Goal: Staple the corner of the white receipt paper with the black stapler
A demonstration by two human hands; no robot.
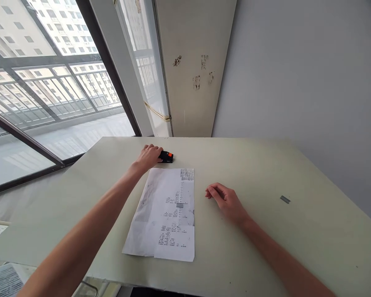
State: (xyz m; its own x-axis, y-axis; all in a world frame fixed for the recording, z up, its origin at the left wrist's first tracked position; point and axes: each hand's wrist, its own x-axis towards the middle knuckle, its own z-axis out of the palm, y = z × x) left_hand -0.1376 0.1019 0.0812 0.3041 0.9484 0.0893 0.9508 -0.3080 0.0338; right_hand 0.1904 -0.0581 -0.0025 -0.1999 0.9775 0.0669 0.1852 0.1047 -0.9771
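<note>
At the far side of the table, my left hand [150,157] is closed over a black stapler [166,156] with an orange patch on its end. The hand covers the stapler's left part. Just in front of it lies a creased sheet of printed paper [170,222], flat on the table. A small grey strip [179,205], which looks like staples, rests on the sheet. My right hand [224,200] lies on the table right of the paper, apart from it. Its fingers are curled in with the thumb over them, and nothing shows in them.
Another grey strip [285,199] lies on the pale table [250,165] to the right. A tall cabinet [191,99] and a grey wall [297,74] stand behind the table. Large windows [49,90] are on the left. Printed papers [4,280] show below the table's left front edge.
</note>
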